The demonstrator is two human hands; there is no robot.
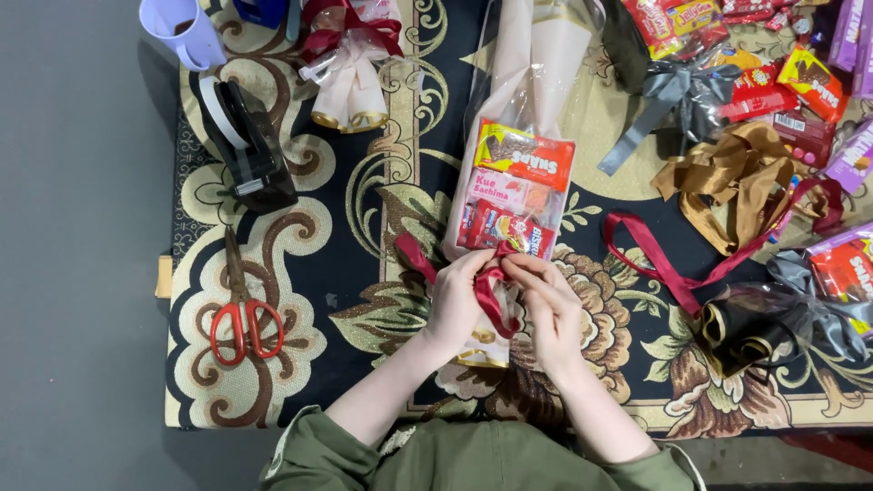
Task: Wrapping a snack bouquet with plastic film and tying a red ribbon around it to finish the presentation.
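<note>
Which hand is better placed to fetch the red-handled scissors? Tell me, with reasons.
Likely the left hand. The scissors lie on the cloth to its outer side, nothing between. The right hand would have to cross over the dark red ribbon both hands hold.

I'm tying a dark red ribbon (491, 295) with my left hand (455, 300) and right hand (550, 305) around the neck of a clear cellophane bag (527, 82), and it's holding three snack packs stacked in a column: a yellow-and-red one (526, 155) farthest from me, a pale pink one (505, 193) in the middle, and a red one (509, 229) touching my fingers. Off to my right a heap of loose packets (800, 82) is lying around in red, yellow and purple, plus a red one inside grey wrapping (841, 273) at the edge.
</note>
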